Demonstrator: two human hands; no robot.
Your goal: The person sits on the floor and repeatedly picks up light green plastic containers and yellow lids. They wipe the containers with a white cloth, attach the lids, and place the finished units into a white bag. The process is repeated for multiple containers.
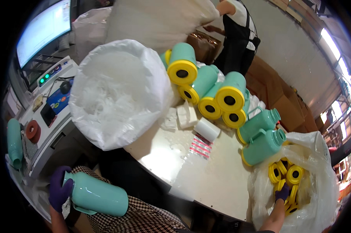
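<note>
In a purple glove, my left hand (60, 189) is closed round the neck end of a teal jug body (100, 193), which lies sideways over my checked apron (140, 214) with its handle downward. At the far right, my gloved right hand (283, 192) reaches into a clear plastic bag (321, 182) of yellow ring-shaped bases with black centres (295, 174). Its fingers curl on one yellow base (280, 184). Two teal jugs without yellow lids, one of them the nearer jug (262, 148), lie on the white table (160, 161) beside the bag.
Several teal jugs with yellow bases (229, 93) are stacked at the table's back. A large white bag (117, 97) of clear plastic pieces stands left of a label roll (207, 130). A desk with a monitor (43, 29) is far left. Another person (239, 37) stands behind.
</note>
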